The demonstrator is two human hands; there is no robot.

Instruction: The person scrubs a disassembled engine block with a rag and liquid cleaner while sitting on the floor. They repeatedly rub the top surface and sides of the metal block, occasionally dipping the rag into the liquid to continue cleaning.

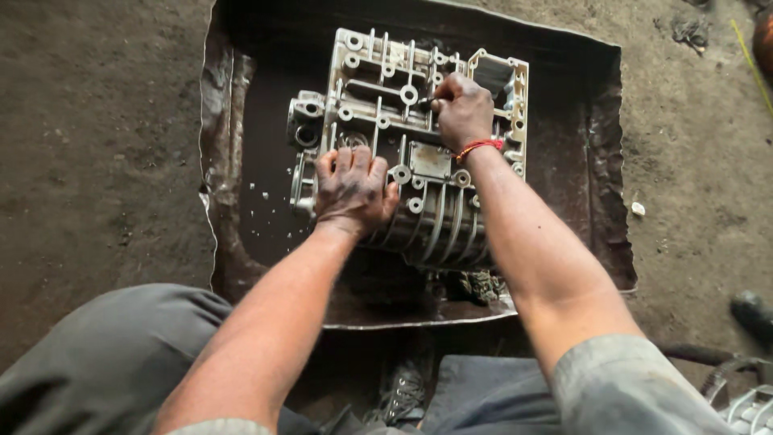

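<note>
Evidently the engine casing lies in a dented metal tray on the floor; left hand presses flat, bracing it — right hand pinches a small tool.

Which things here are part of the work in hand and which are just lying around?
In use:
engine casing
metal tray
small tool in right hand
left hand steadying casing

Lying about:
white scrap on dirt floor
dark object at right edge

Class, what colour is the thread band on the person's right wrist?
Red thread band, clearest in the head view.
</note>
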